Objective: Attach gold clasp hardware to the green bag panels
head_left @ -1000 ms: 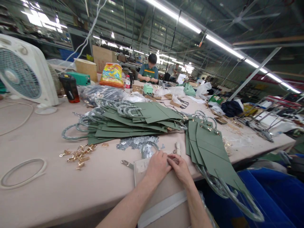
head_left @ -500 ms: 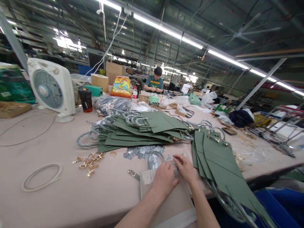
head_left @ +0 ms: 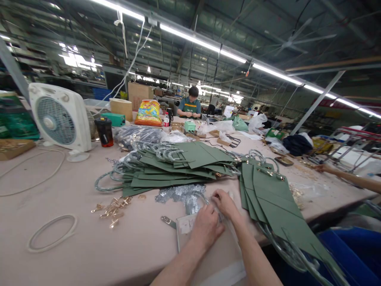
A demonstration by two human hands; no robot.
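A light beige bag panel (head_left: 185, 225), pale side up, lies at the table's near edge. My left hand (head_left: 206, 223) rests over its upper end with curled fingers gripping it. Just beyond is a plastic-wrapped loop handle (head_left: 199, 194), partly hidden by that hand. At the panel's top right corner my right hand (head_left: 225, 203) has its fingertips pinched together; what lies between them is too small to make out. Flat silver metal plates (head_left: 169, 194) are scattered beyond the hands. A green strap tab with a metal fitting (head_left: 168, 221) lies left of the panel.
Stacked green panels with wrapped handles (head_left: 178, 174) lie ahead; more green panels (head_left: 269, 194) hang over the edge at right. Gold hardware (head_left: 111, 208), a tape ring (head_left: 52, 232), a fan (head_left: 59, 117) and a tumbler (head_left: 104, 132) are leftward. A co-worker's arm (head_left: 348, 176) reaches in at right.
My right hand has shifted slightly left and up, closer to my left hand, its fingertips still pinched. A co-worker's arm has come into view at the right. The camera view has tilted slightly.
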